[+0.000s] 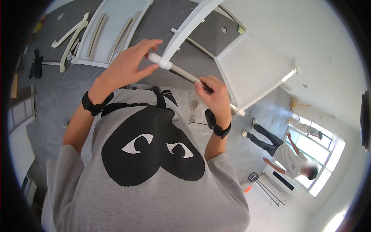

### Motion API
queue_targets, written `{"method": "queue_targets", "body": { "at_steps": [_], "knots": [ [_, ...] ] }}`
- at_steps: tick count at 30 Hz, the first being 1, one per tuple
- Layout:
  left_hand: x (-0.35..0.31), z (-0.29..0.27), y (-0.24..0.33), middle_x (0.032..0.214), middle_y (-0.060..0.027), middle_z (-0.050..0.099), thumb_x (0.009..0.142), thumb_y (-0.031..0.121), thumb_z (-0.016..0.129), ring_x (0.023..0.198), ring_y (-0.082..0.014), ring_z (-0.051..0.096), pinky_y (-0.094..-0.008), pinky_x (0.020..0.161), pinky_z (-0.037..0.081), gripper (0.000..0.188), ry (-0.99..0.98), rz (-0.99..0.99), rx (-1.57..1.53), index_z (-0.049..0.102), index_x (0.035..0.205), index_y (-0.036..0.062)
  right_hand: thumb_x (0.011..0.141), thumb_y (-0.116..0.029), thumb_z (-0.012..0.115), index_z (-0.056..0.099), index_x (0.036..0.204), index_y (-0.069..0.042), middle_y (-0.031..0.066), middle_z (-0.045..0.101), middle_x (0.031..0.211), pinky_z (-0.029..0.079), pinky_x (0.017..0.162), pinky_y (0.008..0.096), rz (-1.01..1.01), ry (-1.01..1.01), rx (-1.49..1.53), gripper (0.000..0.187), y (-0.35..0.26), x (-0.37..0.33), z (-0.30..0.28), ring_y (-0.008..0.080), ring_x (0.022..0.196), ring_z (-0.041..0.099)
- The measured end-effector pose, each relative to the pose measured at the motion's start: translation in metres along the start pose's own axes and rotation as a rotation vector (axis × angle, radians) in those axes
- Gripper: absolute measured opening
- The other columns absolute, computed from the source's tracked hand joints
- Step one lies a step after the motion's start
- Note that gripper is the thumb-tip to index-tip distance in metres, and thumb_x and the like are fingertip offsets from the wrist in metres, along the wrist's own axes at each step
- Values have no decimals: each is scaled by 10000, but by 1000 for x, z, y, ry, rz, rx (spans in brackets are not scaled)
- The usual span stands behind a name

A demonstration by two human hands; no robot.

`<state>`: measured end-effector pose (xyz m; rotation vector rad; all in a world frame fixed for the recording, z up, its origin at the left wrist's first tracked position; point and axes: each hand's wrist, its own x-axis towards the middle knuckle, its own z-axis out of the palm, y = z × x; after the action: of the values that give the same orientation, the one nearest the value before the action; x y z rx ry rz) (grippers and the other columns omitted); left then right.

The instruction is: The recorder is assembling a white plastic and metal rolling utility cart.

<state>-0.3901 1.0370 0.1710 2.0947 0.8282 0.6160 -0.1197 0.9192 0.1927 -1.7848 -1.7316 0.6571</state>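
My right hand is closed around a metal tube, fingers and thumb wrapped over its right part. A white plastic connector sits on the tube's left end. My left hand is beside that connector, its thumb and fingers spread apart and holding nothing. From the connector, a long white curved bar rises toward the top of the view. Behind my right hand stands a white panel with a white rail along its edge. Where the tube's right end stops is hidden by my hand.
At the upper left, a white tray holds several metal tubes. White curved plastic pieces lie left of it, near a dark object. A person stands on the right by a window, with another person beyond.
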Motion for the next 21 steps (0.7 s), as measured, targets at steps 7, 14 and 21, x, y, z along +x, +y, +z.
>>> {"method": "queue_targets", "body": {
  "at_steps": [7, 14, 21],
  "knots": [
    [15, 4, -23, 1413, -96, 470, 659, 253, 834, 1280, -325, 444, -456, 1031, 391, 852, 159, 531, 321, 436, 1405, 142, 753, -239, 778, 665, 819, 4, 96, 573, 672, 416, 508, 314, -36, -34, -130, 276, -19, 8, -25, 227, 537, 533],
    [58, -13, -9, 1458, -39, 447, 652, 384, 800, 1341, -263, 414, -445, 1081, 337, 791, 83, 807, 479, 510, 1347, 142, 721, -192, 826, 611, 785, 17, 66, 501, 613, 365, 499, 277, -87, -114, -144, 306, -18, 9, -34, 158, 515, 429],
    [82, 0, 7, 1149, -63, 618, 689, 367, 737, 1184, -269, 542, -458, 1065, 364, 421, -64, 1129, 389, 644, 966, 64, 717, -369, 799, 589, 722, -32, 86, 531, 577, 402, 500, 335, 2, -243, -200, 397, -21, 3, -55, 247, 506, 508]
  ]
}}
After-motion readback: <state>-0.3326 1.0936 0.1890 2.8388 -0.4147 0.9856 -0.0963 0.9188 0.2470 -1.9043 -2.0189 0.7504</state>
